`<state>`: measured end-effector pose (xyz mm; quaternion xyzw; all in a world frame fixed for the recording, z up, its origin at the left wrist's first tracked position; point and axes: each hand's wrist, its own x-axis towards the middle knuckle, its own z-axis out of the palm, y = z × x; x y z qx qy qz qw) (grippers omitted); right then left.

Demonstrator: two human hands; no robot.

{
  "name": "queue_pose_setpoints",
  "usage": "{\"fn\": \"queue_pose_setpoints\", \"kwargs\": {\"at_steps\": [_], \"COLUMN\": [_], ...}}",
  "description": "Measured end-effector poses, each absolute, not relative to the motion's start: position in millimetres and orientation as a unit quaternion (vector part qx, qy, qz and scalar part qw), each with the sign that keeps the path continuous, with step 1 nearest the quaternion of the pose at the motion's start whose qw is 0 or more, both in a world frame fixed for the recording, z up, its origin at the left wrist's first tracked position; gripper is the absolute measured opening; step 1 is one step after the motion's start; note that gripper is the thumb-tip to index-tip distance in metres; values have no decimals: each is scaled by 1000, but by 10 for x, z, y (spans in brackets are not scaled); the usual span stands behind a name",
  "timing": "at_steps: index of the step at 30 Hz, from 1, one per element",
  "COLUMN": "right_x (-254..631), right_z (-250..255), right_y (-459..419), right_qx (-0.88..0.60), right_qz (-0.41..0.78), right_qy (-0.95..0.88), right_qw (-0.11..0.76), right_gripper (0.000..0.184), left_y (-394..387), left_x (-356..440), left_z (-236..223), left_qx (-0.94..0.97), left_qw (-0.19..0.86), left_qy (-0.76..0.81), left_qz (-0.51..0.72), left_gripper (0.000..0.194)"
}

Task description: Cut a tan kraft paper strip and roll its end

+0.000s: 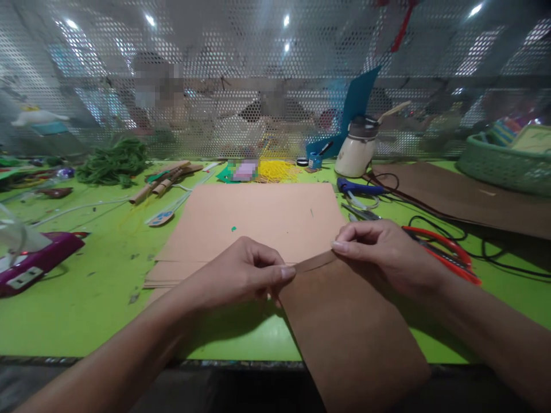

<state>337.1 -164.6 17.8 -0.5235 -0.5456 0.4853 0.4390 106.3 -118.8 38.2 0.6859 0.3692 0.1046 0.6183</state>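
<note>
A sheet of brown paper is between my hands, its top edge folded over in a narrow strip and its lower end hanging past the table's front edge. My left hand pinches the upper left corner, thumb on top. At the upper right corner, my right hand pinches the fold between thumb and fingers. Behind the brown paper lies a stack of peach-coloured paper sheets on the green table, with a small green scrap on top.
Right: orange-handled scissors, a blue glue gun with black cords, a white jar, and a green basket near brown sheets. Left: a purple power strip and green strands. A perforated metal screen stands behind.
</note>
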Motion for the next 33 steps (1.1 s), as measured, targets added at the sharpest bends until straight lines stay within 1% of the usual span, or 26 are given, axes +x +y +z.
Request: {"fn": "queue_pose_setpoints", "kwargs": {"at_steps": [3, 10, 13, 16, 19, 22, 25, 29, 33], "right_x": [3377, 3393, 3389, 3387, 3382, 3371, 3358, 3353, 3350], "right_z": [177, 146, 135, 115, 94, 90, 100, 101, 110], "right_y": [-1631, -1579, -1569, -1564, -1565, -1572, -1583, -1596, -1617], "right_qx": [-518, -508, -499, -489, -483, -485, -491, -503, -506], "right_qz": [500, 557, 577, 583, 596, 602, 598, 588, 586], "right_qy": [-522, -431, -420, -432, -432, -432, -440, -441, -449], "right_qw": [458, 496, 491, 484, 474, 464, 455, 455, 447], "right_gripper": [24, 24, 24, 23, 22, 22, 24, 28, 30], "left_y": [-1178, -1172, -1171, -1163, -1159, -1155, -1142, -1146, -1187], "left_x": [1063, 1075, 1074, 1069, 1075, 1085, 1084, 1083, 1128], "left_z": [351, 286, 286, 278, 261, 247, 236, 219, 215], "left_qx": [664, 610, 580, 548, 525, 518, 520, 522, 492], "left_qw": [636, 670, 675, 699, 720, 716, 707, 706, 724], "left_qy": [378, 388, 400, 378, 353, 352, 350, 337, 342], "left_qz": [110, 170, 218, 261, 286, 310, 326, 340, 343], "left_gripper": [32, 28, 27, 22, 19, 18, 22, 36, 34]}}
